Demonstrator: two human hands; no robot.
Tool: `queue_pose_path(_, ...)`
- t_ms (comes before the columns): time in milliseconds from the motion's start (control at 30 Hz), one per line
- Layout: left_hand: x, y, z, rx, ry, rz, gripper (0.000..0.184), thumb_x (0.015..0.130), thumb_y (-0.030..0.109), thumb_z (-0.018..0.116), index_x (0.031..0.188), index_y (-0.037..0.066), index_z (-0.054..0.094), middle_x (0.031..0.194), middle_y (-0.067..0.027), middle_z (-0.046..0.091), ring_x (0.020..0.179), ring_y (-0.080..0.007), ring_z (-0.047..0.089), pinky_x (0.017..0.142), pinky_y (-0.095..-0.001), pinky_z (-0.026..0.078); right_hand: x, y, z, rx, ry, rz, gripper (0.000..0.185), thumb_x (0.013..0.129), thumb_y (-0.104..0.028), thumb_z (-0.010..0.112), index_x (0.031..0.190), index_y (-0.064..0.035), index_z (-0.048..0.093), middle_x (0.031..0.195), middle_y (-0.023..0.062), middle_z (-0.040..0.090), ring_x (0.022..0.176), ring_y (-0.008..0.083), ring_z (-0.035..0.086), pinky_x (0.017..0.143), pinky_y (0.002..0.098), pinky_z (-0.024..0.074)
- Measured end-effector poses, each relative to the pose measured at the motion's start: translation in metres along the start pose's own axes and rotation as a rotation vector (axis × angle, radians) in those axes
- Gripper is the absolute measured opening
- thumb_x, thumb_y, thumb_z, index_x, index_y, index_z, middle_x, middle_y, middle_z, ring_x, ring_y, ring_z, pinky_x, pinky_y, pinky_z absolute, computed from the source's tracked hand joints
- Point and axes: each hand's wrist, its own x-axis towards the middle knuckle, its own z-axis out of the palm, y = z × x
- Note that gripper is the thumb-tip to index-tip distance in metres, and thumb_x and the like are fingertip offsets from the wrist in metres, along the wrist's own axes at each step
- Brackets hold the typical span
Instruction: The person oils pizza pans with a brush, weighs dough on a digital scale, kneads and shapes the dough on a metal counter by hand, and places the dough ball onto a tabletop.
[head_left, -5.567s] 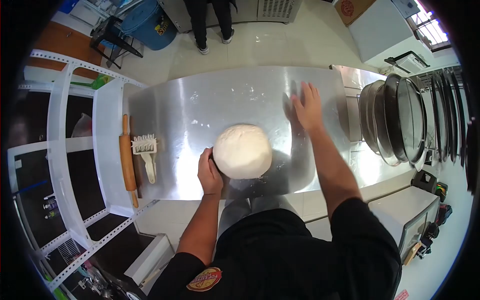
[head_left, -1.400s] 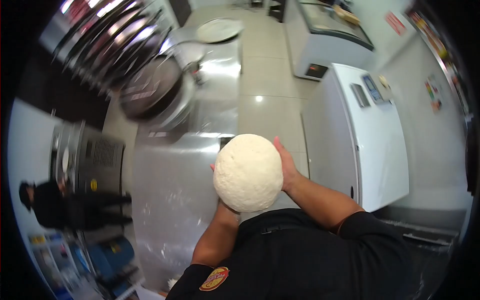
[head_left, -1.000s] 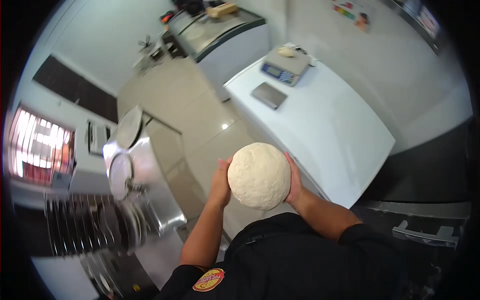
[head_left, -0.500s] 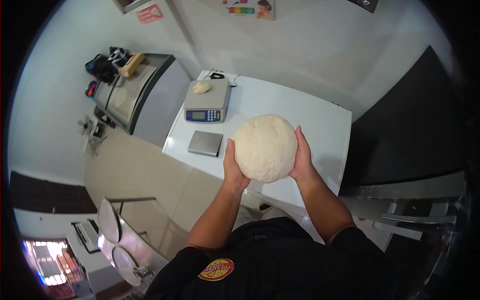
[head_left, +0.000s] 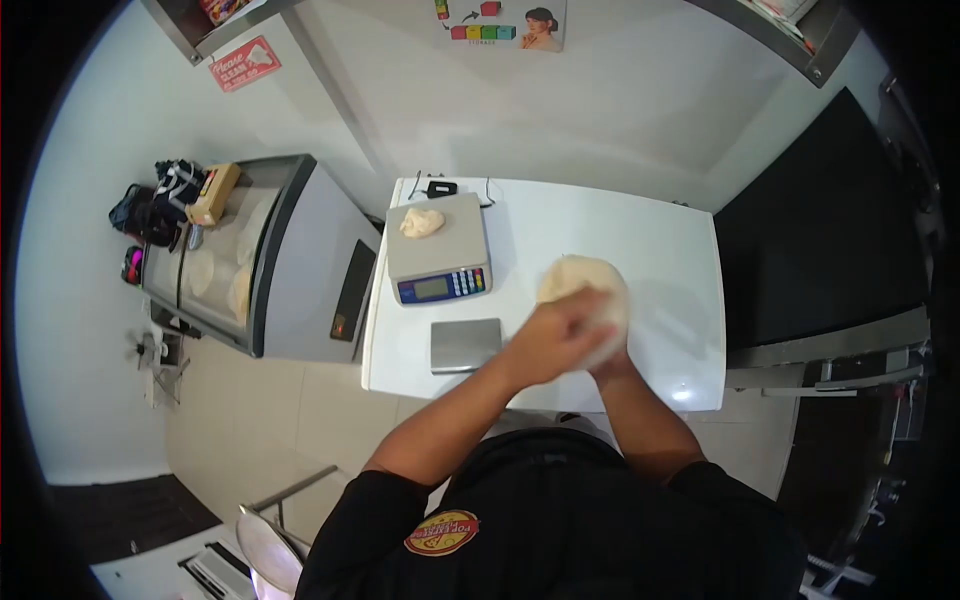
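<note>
Right of the scale (head_left: 438, 255), the dough ball (head_left: 583, 275) is crossed by the blurry left hand (head_left: 556, 337); the right hand (head_left: 611, 367) is mostly hidden; neither grip's hold can be told.

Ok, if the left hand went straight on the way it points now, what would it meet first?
Most likely the dough: the left hand overlaps it in this view, though motion blur leaves unclear whether they touch.

- Dough ball (head_left: 580, 270) over the counter (head_left: 655, 225)
- Scale (head_left: 438, 258) on the counter, ten o'clock from the ball, dough lump (head_left: 422, 223) on it
- Slab (head_left: 466, 346), eight o'clock
- Display freezer (head_left: 305, 270), nine o'clock, box (head_left: 213, 195) on top
</note>
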Motion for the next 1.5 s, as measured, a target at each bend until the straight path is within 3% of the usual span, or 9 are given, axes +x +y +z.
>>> queue_pose_path(100,0.008,0.003,-0.060,0.138,0.102,-0.042,0.044,0.099,0.025,0.073,0.135,0.001,0.067,0.130,-0.0179,0.072,0.119,-0.0270,0.069,0.106,-0.0370,0.052,-0.002,0.005,0.062,-1.245,-0.232,-0.613,0.057,0.107,-0.047,0.053,0.148,-0.0065,0.051,0.137,0.0151,0.063,0.119,0.0285,0.066,0.104,0.0436,0.0557)
queue_pose_path(233,0.027,-0.075,-0.191,0.482,0.567,-0.116,0.045,0.092,0.031,0.077,0.130,0.006,0.073,0.121,-0.0220,0.074,0.105,-0.0323,0.074,0.091,-0.0437,0.057,0.007,0.017,0.012,-0.223,0.003,-0.189,0.056,0.105,-0.043,0.058,0.147,-0.0061,0.050,0.132,0.0150,0.064,0.116,0.0285,0.067,0.098,0.0444,0.0588)
queue_pose_path(467,0.036,-0.204,-0.245,1.204,0.503,-0.105,0.051,0.094,0.032,0.073,0.141,0.013,0.064,0.137,-0.0280,0.063,0.123,-0.0452,0.062,0.105,-0.0505,0.051,-0.009,0.028,0.017,-0.367,0.011,-0.413,0.059,0.104,-0.043,0.060,0.150,-0.0071,0.048,0.134,0.0160,0.063,0.120,0.0298,0.065,0.098,0.0455,0.0579)
queue_pose_path(600,0.046,-0.229,-0.283,1.008,0.367,-0.199,0.048,0.101,0.039,0.067,0.141,0.013,0.060,0.122,-0.0185,0.068,0.115,-0.0341,0.066,0.096,-0.0486,0.054,-0.024,0.063,0.006,-0.004,-0.083,-0.237,0.056,0.110,-0.037,0.054,0.157,-0.0083,0.042,0.150,0.0146,0.055,0.135,0.0281,0.057,0.112,0.0446,0.0502)
queue_pose_path(700,0.059,-0.244,-0.313,-0.338,0.544,-0.511,0.047,0.108,0.045,0.058,0.139,0.011,0.058,0.113,-0.0084,0.066,0.105,-0.0197,0.065,0.084,-0.0395,0.055,-0.031,0.076,0.013,0.096,-0.125,-0.175,0.055,0.110,-0.034,0.054,0.157,-0.0086,0.042,0.152,0.0142,0.054,0.137,0.0274,0.056,0.115,0.0439,0.0488)
queue_pose_path(867,0.027,-0.128,-0.278,-0.681,0.649,-0.329,0.047,0.111,0.047,0.050,0.139,0.009,0.055,0.113,-0.0060,0.066,0.093,-0.0136,0.063,0.075,-0.0263,0.052,0.007,0.072,0.062,0.095,-0.277,-0.037,0.053,0.106,-0.029,0.062,0.153,-0.0088,0.046,0.143,0.0139,0.060,0.128,0.0261,0.061,0.111,0.0416,0.0515)
queue_pose_path(1067,-0.030,0.011,-0.181,-0.033,0.523,0.138,0.044,0.101,0.022,0.073,0.139,0.008,0.054,0.110,-0.0067,0.070,0.091,-0.0170,0.068,0.080,-0.0290,0.055,0.018,0.064,0.085,0.121,-0.470,0.160,0.052,0.102,-0.024,0.069,0.148,-0.0090,0.051,0.134,0.0135,0.066,0.120,0.0248,0.066,0.107,0.0394,0.0541)
queue_pose_path(1300,-0.080,0.149,-0.138,0.603,0.542,0.247,0.039,0.085,0.005,0.084,0.122,0.005,0.070,0.121,-0.0112,0.071,0.097,-0.0220,0.070,0.082,-0.0330,0.056,0.053,0.092,0.071,-0.683,-0.460,0.054,0.038,0.109,-0.026,0.057,0.141,-0.0063,0.053,0.136,0.0106,0.061,0.125,0.0244,0.060,0.109,0.0417,0.0504)
queue_pose_path(1500,-0.089,0.060,-0.011,1.206,0.540,0.067,0.045,0.090,0.025,0.079,0.130,0.007,0.070,0.147,-0.0107,0.062,0.127,-0.0390,0.062,0.105,-0.0510,0.050,0.014,0.078,0.037,-0.274,-0.587,0.209,0.046,0.104,-0.026,0.064,0.144,-0.0072,0.052,0.137,0.0117,0.063,0.125,0.0245,0.061,0.111,0.0396,0.0499)
